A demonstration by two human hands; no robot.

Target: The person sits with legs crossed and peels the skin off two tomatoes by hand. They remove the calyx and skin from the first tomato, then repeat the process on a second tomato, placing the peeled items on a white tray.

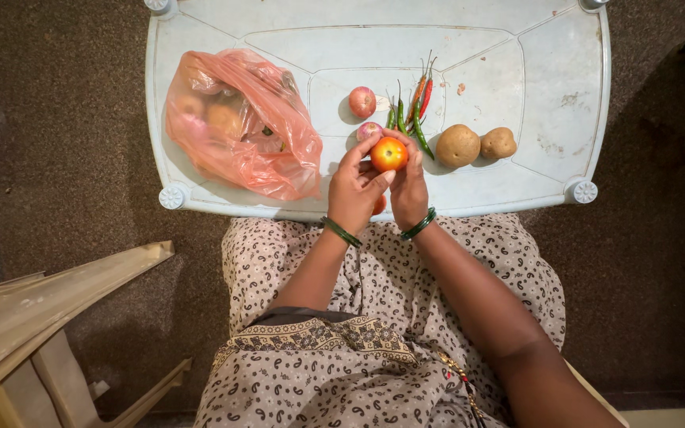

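Note:
Both my hands hold a red-orange tomato up over the near edge of a pale plastic table. My left hand grips it from the left, my right hand from the right; each wrist has a green bangle. Another reddish piece peeks out below my left hand, mostly hidden. Just beyond the tomato lie two small pink onions, one farther off and one touching my fingertips' area. Several green and red chillies lie beside them.
Two potatoes lie to the right of my hands. A pink plastic bag with produce inside sits on the table's left. A beige plastic chair stands at the lower left on a dark speckled floor.

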